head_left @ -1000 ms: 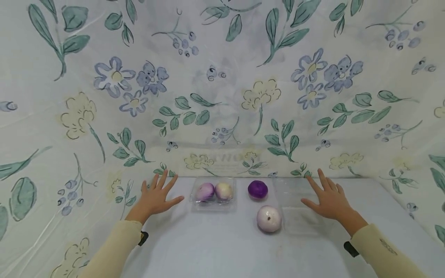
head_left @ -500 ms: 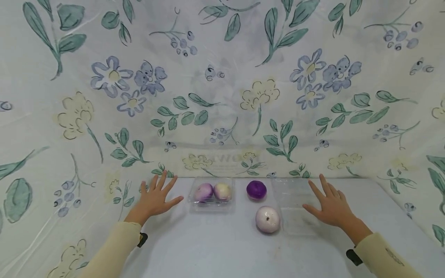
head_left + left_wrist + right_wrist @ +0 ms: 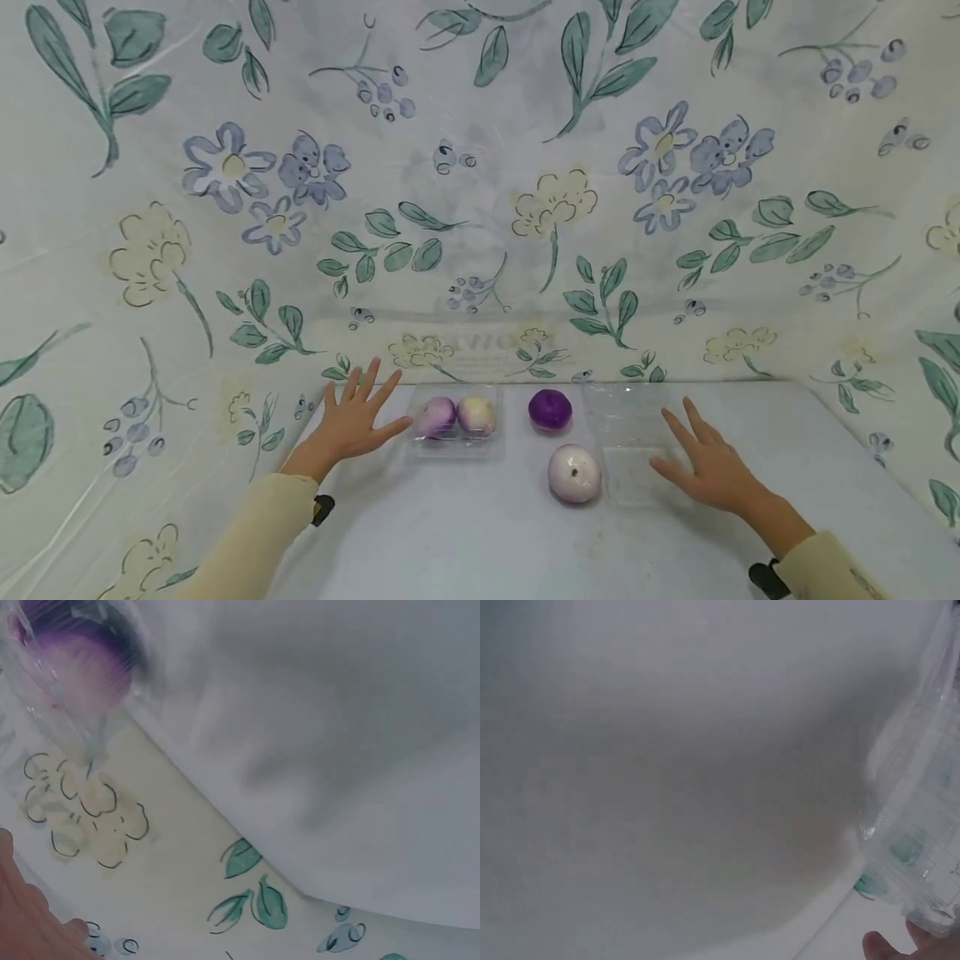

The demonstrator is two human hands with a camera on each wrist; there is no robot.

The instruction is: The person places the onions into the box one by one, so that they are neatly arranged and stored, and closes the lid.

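Note:
My left hand (image 3: 351, 423) hovers with fingers spread just left of a clear plastic box (image 3: 457, 448). Two round purple-and-white vegetables, perhaps onions, sit inside: a purplish one (image 3: 437, 417) and a paler one (image 3: 476, 415). In the left wrist view, part of that box shows at upper left around a purple vegetable (image 3: 82, 671). My right hand (image 3: 712, 471), also spread, hangs over the right side of another clear plastic container (image 3: 633, 437). Between the containers lie a deep purple round vegetable (image 3: 550, 410) and a larger pale one (image 3: 574, 473). Neither hand holds anything.
Everything stands on a white table (image 3: 480, 533) that ends at a hanging floral sheet (image 3: 480, 192). The sheet also runs down along the left and right sides. Clear plastic (image 3: 922, 787) fills the right edge of the right wrist view, with fingertips below it.
My left hand has shifted right, closer to the box with the two vegetables. My right hand has come down slightly toward me. The vegetables and containers keep their places on the table.

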